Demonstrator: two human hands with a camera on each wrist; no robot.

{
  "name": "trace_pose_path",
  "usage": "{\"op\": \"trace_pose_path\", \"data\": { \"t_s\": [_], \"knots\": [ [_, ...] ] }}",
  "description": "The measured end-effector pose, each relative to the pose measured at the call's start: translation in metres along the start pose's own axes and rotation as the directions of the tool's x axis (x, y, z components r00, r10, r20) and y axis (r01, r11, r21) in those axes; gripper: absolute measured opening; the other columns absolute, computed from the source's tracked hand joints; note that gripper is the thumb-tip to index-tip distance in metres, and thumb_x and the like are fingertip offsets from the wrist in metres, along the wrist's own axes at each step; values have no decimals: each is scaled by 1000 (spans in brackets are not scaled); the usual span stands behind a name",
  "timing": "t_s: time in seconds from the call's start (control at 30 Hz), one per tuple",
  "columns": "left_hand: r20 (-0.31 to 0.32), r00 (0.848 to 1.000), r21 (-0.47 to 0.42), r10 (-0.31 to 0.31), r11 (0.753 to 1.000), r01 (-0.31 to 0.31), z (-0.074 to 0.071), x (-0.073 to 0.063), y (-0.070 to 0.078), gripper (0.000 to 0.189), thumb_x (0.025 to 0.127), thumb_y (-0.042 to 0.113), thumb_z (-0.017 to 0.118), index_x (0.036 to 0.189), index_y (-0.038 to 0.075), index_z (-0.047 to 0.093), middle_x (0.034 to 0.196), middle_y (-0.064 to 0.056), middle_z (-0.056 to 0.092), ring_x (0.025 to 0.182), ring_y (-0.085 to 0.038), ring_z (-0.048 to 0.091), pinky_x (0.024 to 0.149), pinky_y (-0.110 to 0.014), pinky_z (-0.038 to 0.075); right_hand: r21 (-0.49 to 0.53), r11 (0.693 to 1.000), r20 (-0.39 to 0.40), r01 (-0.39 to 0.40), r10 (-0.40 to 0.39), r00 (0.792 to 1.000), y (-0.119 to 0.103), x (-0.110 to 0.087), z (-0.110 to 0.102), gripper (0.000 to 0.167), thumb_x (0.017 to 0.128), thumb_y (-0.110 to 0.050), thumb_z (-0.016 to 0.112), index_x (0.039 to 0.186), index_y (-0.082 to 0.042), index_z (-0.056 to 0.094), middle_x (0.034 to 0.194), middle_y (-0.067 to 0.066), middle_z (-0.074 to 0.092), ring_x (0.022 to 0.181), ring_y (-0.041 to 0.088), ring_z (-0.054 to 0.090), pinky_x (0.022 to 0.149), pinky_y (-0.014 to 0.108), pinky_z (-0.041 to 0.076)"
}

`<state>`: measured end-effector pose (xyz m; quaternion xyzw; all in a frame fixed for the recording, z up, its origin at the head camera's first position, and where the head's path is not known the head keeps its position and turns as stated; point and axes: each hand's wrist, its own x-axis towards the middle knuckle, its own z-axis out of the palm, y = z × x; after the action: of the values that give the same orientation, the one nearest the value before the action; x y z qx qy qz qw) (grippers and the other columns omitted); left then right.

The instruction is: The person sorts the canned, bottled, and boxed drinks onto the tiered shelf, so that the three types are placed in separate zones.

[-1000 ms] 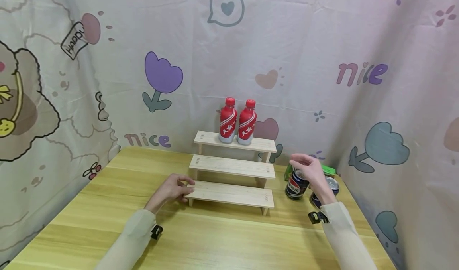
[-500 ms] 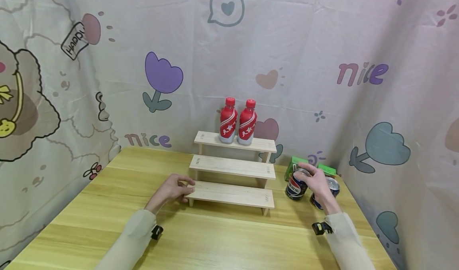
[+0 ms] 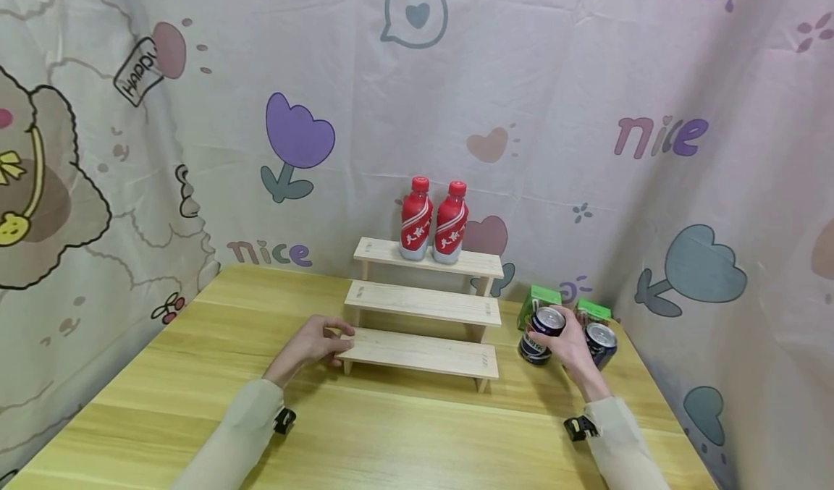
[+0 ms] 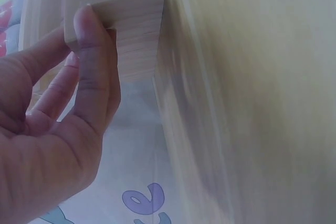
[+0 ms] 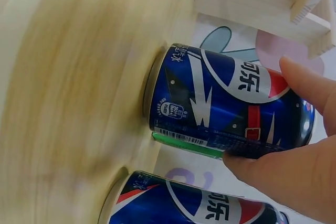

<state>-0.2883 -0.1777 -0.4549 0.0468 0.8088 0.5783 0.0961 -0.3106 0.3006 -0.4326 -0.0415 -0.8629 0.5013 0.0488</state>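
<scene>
My left hand (image 3: 318,341) pinches the left end of the lowest board of a three-step wooden shelf (image 3: 417,351); the left wrist view shows its fingers (image 4: 92,72) at the board's corner. On the right, my right hand (image 3: 573,345) holds the upper part of a dark blue cola can (image 3: 534,348). In the right wrist view, thumb and finger press opposite sides of that can (image 5: 226,103), whose base meets the table. A second blue cola can (image 3: 601,339) stands just right of this hand.
Two red bottles (image 3: 415,222) stand side by side on the top board. Behind the cans are two green-topped cartons, one on the left (image 3: 546,296) and one on the right (image 3: 594,309). A patterned curtain (image 3: 554,77) hangs behind the wooden table (image 3: 391,439).
My right hand has come down from above the front can and now holds it near its top. The left hand stays at the shelf's end.
</scene>
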Motion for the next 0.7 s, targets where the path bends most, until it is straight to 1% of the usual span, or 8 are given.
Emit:
{"op": "trace_pose_path", "data": {
  "t_s": [0.1,0.23,0.4,0.5,0.6,0.7],
  "knots": [
    [-3,1000,-2,-2,1000,2,0,0,0,26,87,1,71,111,-7,66,71,-8,62,58,-15,60,60,-41,62,2,1000,-7,9,-9,1000,1,-1,1,82,83,-9,77,147,1,27,142,30,39,130,45,41,109,58,40],
    [-5,1000,2,-9,1000,9,1,0,0,26,87,1,71,111,-6,66,72,-9,62,58,-15,60,60,-40,62,10,1000,-19,17,-17,1000,2,-1,1,80,81,-9,79,146,-1,33,141,28,42,129,43,44,108,57,42],
    [-11,1000,-2,-19,1000,19,1,-1,1,25,87,0,70,110,-6,66,71,-9,61,56,-15,60,59,-40,62,12,1000,-55,20,-19,998,3,-1,4,80,78,-12,82,144,-3,40,141,26,46,130,41,45,110,55,41],
    [-13,1000,-4,-21,1000,20,2,0,1,25,87,0,70,110,-6,66,70,-9,61,55,-15,60,59,-39,62,28,1000,-77,14,-11,997,5,-1,5,79,77,-14,83,143,-4,41,142,24,48,129,39,46,110,53,40],
    [-13,1000,-1,-19,1000,19,2,0,0,25,87,1,71,111,-6,66,70,-8,60,54,-15,59,58,-39,62,59,998,-87,9,-4,996,6,-1,5,79,77,-14,83,143,-4,40,141,23,49,128,37,48,110,51,41],
    [-13,1000,1,-17,1000,17,2,0,1,25,87,1,70,111,-6,66,70,-9,61,55,-15,60,59,-38,62,70,998,-92,6,1,996,5,-2,5,80,77,-16,84,143,-4,40,141,22,50,127,35,49,110,50,42]
  ]
}}
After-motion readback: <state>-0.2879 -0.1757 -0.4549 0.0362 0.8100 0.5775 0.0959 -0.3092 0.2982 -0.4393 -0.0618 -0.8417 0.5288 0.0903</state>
